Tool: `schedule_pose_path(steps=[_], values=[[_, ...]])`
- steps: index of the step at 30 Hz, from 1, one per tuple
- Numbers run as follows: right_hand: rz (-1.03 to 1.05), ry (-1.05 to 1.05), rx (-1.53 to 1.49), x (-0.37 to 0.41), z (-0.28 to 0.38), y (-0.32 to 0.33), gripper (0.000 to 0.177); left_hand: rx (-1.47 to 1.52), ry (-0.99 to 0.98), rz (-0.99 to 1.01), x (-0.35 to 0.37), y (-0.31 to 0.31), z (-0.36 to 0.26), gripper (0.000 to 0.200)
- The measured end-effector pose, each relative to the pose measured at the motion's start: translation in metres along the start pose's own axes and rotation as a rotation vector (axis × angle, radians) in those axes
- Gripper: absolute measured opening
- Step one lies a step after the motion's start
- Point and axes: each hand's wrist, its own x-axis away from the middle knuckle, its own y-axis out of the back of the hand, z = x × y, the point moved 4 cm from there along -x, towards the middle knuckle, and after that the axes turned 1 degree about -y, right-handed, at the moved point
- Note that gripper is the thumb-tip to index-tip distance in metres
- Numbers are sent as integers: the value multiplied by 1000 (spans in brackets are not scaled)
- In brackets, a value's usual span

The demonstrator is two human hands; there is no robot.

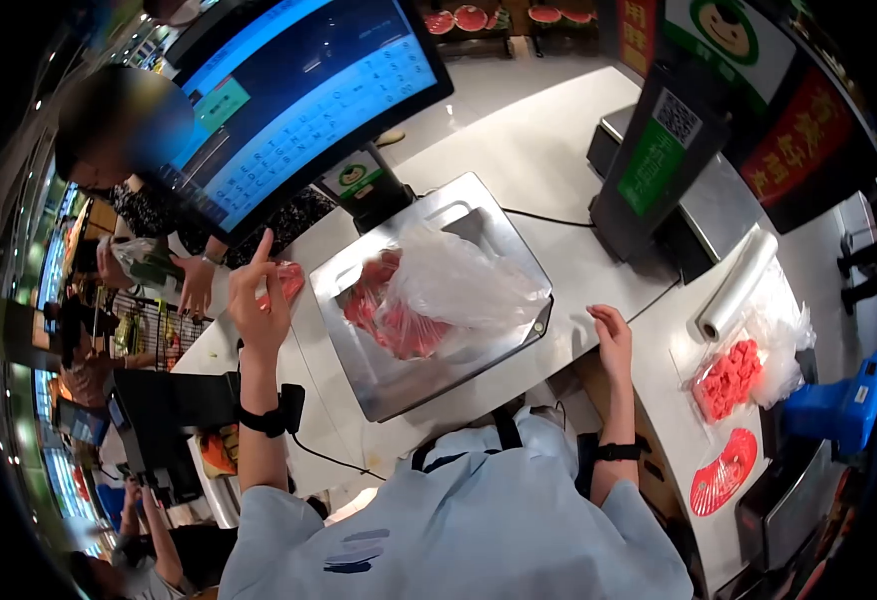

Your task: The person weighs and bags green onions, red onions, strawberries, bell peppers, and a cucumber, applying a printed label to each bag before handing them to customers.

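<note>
On the metal scale tray lies a clear plastic bag of red meat, its loose top bunched toward the right. My left hand is raised to the left of the tray, index finger stretched up toward the lower edge of the touchscreen and the other fingers bent. Nothing is in it. Just behind it, a small red bagged item rests on the counter. My right hand hangs over the counter's edge to the right of the tray, fingers extended and holding nothing.
A roll of plastic bags, a bag of red meat chunks, a red fan-shaped item and a blue handheld device sit at right. A grey stand with a QR code rises behind. Another person's hand reaches in at left.
</note>
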Motion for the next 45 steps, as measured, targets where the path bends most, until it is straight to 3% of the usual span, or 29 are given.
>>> schedule_pose_path(steps=[2,3,4,6,7,11,16,18,23,25,27,28,30,31,33,34,35,36,37,38,40,42,45], values=[[148,2,149,3,17,-11,35,176,94,-17,1,-5,-4,15],[189,11,182,4,26,-17,38,337,221,83,15,-13,13,35],[236,21,214,6,32,-24,42,348,225,96,10,-16,2,35],[272,20,204,7,38,-34,45,451,361,341,-1,-29,-17,74],[313,35,190,6,40,-38,49,426,289,474,-2,-37,-20,113],[362,80,180,3,33,-45,53,542,224,705,-1,-62,-49,132],[343,109,178,2,32,-46,50,608,235,725,-16,-90,-77,124],[331,118,178,1,31,-46,49,439,85,747,-17,-95,-82,116],[288,131,190,2,36,-42,44,449,73,738,-22,-101,-90,105],[257,142,231,3,37,-43,33,449,60,735,-21,-108,-93,103],[246,138,240,2,31,-44,28,390,98,735,-15,-120,-96,84],[240,132,254,1,29,-44,22,385,105,731,-12,-127,-92,84],[213,156,289,2,27,-41,19,476,118,767,-3,-139,-84,59],[179,178,323,2,28,-39,16,462,132,757,3,-137,-83,59],[128,159,270,1,29,-28,14,773,558,375,11,-126,-72,23],[56,131,223,-1,36,-26,12,757,565,357,10,-123,-71,23],[78,143,219,-1,44,-31,12,1145,781,167,9,-122,-64,21],[23,44,-15,-2,58,-32,11,1530,975,-56,10,-119,-59,28],[-30,-61,-247,-2,70,-36,11,1546,1079,-186,11,-110,-54,37],[-6,-55,-248,-1,86,-47,11,1533,1075,-211,14,-102,-47,37],[220,-165,-694,2,114,-84,16,1921,1000,-220,18,-86,-41,38],[389,-241,-863,9,140,-125,22,1899,994,-292,24,-68,-35,38],[561,-305,-945,22,174,-172,21,2380,601,-269,27,-37,-37,38]])
